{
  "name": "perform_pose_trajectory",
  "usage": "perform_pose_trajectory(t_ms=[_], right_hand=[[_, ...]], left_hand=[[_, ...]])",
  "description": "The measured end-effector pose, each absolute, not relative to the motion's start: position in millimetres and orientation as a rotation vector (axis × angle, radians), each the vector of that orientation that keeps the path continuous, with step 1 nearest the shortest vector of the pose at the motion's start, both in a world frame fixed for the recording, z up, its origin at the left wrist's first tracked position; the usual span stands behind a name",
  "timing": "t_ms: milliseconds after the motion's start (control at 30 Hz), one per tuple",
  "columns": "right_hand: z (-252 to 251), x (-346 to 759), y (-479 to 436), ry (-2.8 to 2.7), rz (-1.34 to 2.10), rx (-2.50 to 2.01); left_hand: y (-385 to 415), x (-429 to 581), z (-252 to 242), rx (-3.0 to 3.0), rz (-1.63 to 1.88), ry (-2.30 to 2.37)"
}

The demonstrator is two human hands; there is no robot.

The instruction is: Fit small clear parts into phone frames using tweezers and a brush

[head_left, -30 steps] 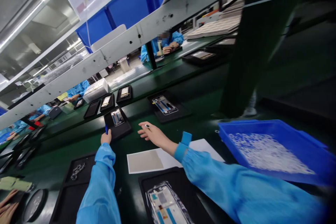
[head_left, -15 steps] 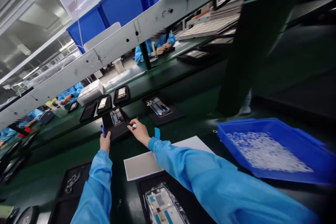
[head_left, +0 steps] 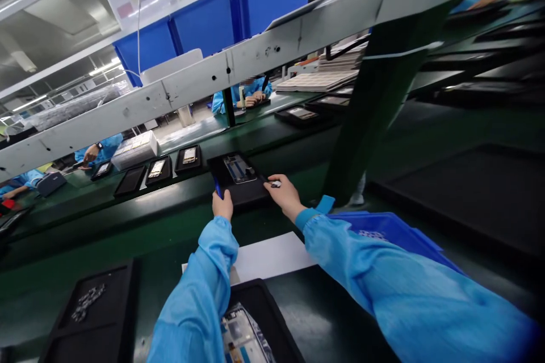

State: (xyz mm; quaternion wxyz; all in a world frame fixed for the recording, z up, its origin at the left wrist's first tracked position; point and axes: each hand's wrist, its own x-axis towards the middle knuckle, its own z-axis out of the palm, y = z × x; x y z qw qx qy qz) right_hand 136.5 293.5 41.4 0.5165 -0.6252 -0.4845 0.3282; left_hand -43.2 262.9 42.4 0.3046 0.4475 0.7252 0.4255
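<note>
The left hand (head_left: pixel 222 205) has its fingers closed on a blue pen (head_left: pixel 218 186) and set against the near left corner of a black tray (head_left: pixel 247 194); the right hand (head_left: pixel 284 195) has its fingers drawn together, a small white piece (head_left: pixel 276 184) caught between them, at the tray's right edge. The phone (head_left: pixel 240 168) lies on the tray, just beyond and between both sets of fingers, touched by neither. The hands' undersides are hidden, so whether the tray is lifted or resting on the worktop (head_left: pixel 166 238) cannot be told. With pen and piece taking up part of each grip, the tray could slip or tip at one side, and as no clamp shows on the phone, such a tilt could slide it. The white piece could drop if the right fingers loosen. Nearer than the fingers, a paper (head_left: pixel 272 258) and a second tray (head_left: pixel 261 295) lie by the forearms, where a low sleeve (head_left: pixel 357 255) could brush them.
</note>
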Motion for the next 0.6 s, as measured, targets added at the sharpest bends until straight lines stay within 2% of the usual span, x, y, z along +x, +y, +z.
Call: perform_pose_trajectory(t_ms=[233, 600], right_hand=[[18, 129, 313, -1.124, 0.966, -1.57], [29, 124, 295, -1.007, 1.118, -1.494]], left_hand=[[249, -58, 45, 1.165, 0.967, 2.082], [234, -54, 49, 1.001, 1.068, 1.836]])
